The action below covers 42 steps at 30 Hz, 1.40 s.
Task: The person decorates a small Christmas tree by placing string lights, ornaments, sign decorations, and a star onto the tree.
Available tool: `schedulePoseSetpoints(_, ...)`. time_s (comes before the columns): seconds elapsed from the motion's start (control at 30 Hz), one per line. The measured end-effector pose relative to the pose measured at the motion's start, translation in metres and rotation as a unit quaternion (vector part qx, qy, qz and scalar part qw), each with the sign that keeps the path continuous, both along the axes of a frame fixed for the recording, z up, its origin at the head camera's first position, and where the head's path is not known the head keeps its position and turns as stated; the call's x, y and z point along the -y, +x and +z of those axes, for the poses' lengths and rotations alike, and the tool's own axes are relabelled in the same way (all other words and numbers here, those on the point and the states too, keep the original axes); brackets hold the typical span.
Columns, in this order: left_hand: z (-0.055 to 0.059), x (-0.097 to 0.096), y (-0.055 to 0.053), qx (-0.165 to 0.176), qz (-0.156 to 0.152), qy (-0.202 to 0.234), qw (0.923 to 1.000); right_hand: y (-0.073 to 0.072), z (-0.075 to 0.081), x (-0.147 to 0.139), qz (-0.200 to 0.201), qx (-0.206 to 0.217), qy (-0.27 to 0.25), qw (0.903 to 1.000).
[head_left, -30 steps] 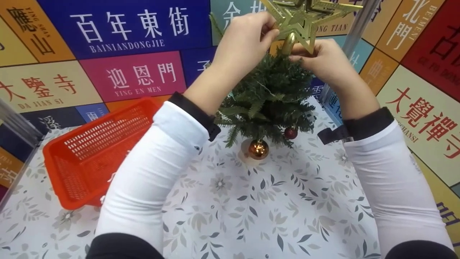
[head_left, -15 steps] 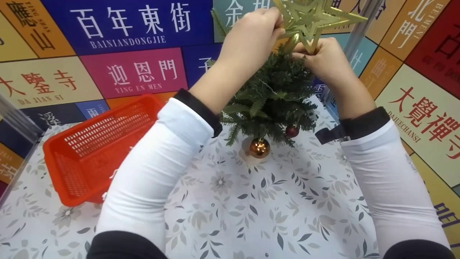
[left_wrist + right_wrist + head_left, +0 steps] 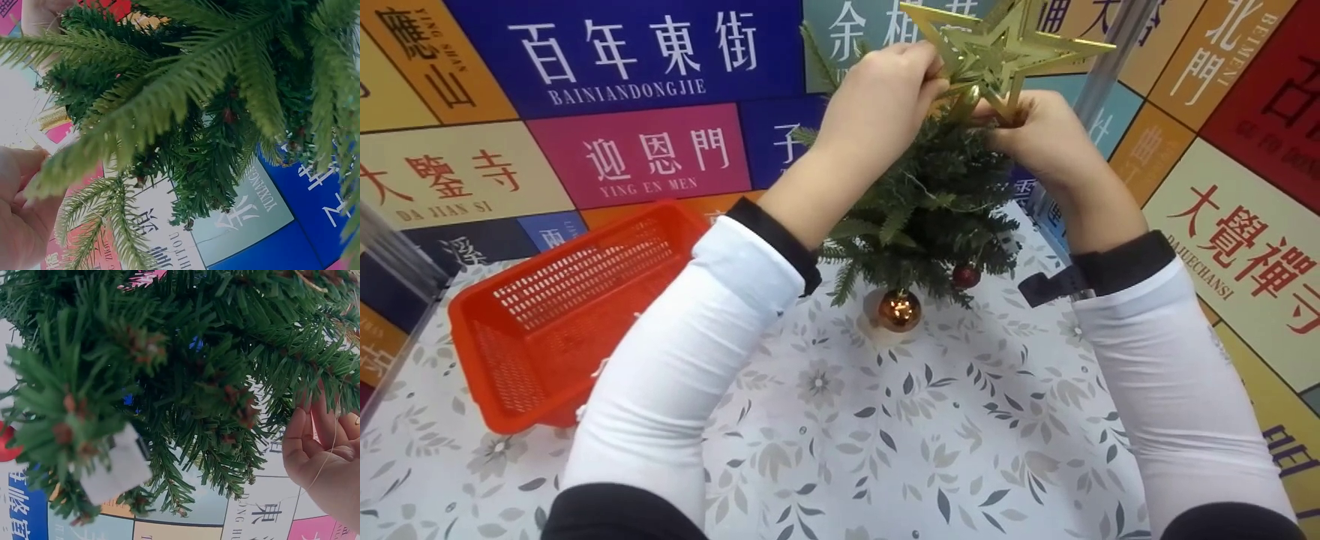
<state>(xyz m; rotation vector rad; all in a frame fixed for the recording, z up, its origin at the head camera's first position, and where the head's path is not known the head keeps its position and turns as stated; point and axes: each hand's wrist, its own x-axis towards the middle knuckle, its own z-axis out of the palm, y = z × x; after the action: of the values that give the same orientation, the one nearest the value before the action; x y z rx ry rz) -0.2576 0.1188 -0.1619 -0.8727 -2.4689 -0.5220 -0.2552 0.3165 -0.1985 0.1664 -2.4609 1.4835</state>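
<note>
A small green Christmas tree (image 3: pixel 937 202) stands on the table, with a gold star topper (image 3: pixel 997 56) at its peak. The star's hollow outline faces my head camera, and its gold base sits among the top needles. My left hand (image 3: pixel 889 97) pinches the star's left side between thumb and fingers. On the right, my right hand (image 3: pixel 1039 131) curls its fingers round the treetop just below the star; its fingertips are partly hidden. Low on the tree hang an orange-gold bauble (image 3: pixel 900 310) and a dark red bauble (image 3: pixel 966 276). Branches (image 3: pixel 140 124) fill much of the left wrist view.
A red perforated basket (image 3: pixel 510 360) stands on the table at the left, partly behind my left sleeve. A leaf-patterned cloth (image 3: pixel 840 450) covers the table. Panels with large lettering (image 3: pixel 637 67) enclose the back and sides. A white tag (image 3: pixel 116 464) hangs among the branches.
Over the last half second both hands and the star have come down slightly at the treetop. The star's face has tilted a little, and its gold base now shows less than a second ago.
</note>
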Motion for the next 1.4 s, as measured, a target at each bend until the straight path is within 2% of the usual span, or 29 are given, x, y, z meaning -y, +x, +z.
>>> schedulePoseSetpoints(0.3, -0.004, 0.005, 0.003, 0.014, -0.005, 0.001, 0.9999, 0.001, -0.002, 0.002, 0.014, -0.004, 0.001, 0.9999)
schedulePoseSetpoints(0.47, -0.007, 0.006, 0.005, 0.025, -0.001, 0.012, 0.9996, 0.008, -0.003, 0.000, 0.005, -0.017, 0.032, 0.9993)
schedulePoseSetpoints(0.53, -0.007, 0.006, 0.006, 0.026, -0.003, 0.016, 0.9995, 0.013, -0.002, -0.003, 0.003, -0.020, 0.028, 0.9994)
schedulePoseSetpoints(0.6, -0.006, 0.006, 0.007, 0.027, -0.004, 0.018, 0.9995, 0.021, -0.002, -0.007, 0.005, -0.025, 0.010, 0.9996)
schedulePoseSetpoints(0.67, -0.006, 0.006, 0.007, 0.026, -0.005, 0.021, 0.9994, 0.029, -0.002, -0.012, 0.021, -0.044, -0.057, 0.9972)
schedulePoseSetpoints(0.73, -0.006, 0.006, 0.008, 0.025, -0.005, 0.022, 0.9994, 0.038, -0.004, -0.016, 0.041, -0.075, -0.119, 0.9892)
schedulePoseSetpoints(0.83, -0.006, 0.007, 0.008, 0.023, -0.008, 0.022, 0.9995, 0.046, -0.005, -0.017, 0.052, -0.141, -0.170, 0.9740)
schedulePoseSetpoints(0.97, -0.005, 0.008, 0.008, 0.023, -0.009, 0.020, 0.9995, 0.046, -0.003, -0.013, 0.014, -0.183, -0.150, 0.9715)
schedulePoseSetpoints(1.13, -0.005, 0.009, 0.009, 0.033, -0.003, 0.017, 0.9993, 0.041, -0.004, -0.011, -0.012, -0.178, -0.148, 0.9727)
schedulePoseSetpoints(1.4, -0.004, 0.010, 0.008, 0.048, -0.002, 0.011, 0.9988, 0.038, -0.005, -0.014, 0.003, -0.185, -0.124, 0.9749)
